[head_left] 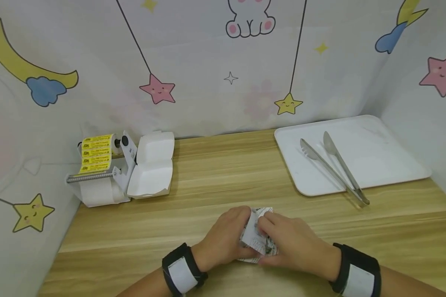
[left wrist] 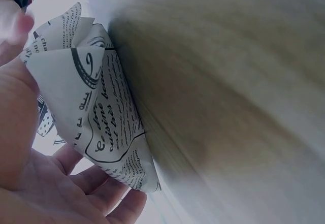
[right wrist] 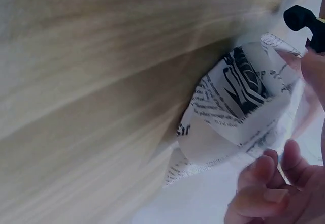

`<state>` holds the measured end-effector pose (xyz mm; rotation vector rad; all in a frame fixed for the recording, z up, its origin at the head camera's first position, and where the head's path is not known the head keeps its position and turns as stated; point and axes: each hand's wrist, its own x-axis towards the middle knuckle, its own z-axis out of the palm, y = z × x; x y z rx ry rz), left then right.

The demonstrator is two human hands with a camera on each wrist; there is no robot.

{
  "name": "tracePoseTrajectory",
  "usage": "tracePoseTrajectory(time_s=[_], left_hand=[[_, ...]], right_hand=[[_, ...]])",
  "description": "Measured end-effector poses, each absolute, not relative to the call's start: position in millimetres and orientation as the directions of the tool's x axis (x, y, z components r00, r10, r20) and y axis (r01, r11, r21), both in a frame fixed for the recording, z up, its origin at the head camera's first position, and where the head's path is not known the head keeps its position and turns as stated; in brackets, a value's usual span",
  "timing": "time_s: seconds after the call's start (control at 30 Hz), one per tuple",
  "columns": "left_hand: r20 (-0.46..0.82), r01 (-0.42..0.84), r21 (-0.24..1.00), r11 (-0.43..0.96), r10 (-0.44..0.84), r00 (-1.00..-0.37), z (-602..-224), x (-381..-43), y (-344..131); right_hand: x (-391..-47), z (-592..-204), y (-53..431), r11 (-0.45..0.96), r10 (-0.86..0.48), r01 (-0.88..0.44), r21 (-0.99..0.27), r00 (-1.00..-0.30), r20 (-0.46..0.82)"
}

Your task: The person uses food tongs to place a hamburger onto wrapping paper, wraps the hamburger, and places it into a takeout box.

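While L grip (head_left: 223, 237) holds, ppr (head_left: 252, 240) creases.

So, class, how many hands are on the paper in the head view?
2. The left hand holds the paper at its left side; the right hand holds it at its right. No other hand shows.
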<state>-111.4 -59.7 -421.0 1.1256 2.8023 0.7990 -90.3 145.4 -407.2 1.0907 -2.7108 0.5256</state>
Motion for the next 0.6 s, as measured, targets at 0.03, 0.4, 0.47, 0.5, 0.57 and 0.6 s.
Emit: tracePoseTrajectory(time_s=[0.03,0.4,0.47,0.5,0.57,0.6], left_hand=[[0.165,0.641,0.470,0.608,0.652,-0.740,-421,-111,-60],[0.162,0.634,0.455,0.626,0.641,-0.750,-421,-109,-57],[0.164,0.636,0.448,0.628,0.642,-0.749,-420,-109,-57],[0.163,0.637,0.443,0.630,0.642,-0.749,-420,-108,-57],[0.151,0.631,0.442,0.638,0.641,-0.753,-419,-108,-57],[0.146,0.628,0.442,0.640,0.640,-0.755,-419,-108,-57]], right_hand=[[-89,-407,147,0.666,-0.635,-0.695,-0.269,-0.718,0.284],[-79,-413,144,0.699,-0.428,-0.580,-0.418,-0.808,0.405],[-84,-409,145,0.674,-0.379,-0.567,-0.474,-0.816,0.437],[-86,-407,147,0.662,-0.357,-0.551,-0.508,-0.828,0.433],[-91,-406,153,0.641,-0.327,-0.516,-0.568,-0.853,0.407],[-93,-406,157,0.633,-0.314,-0.477,-0.610,-0.878,0.361]])
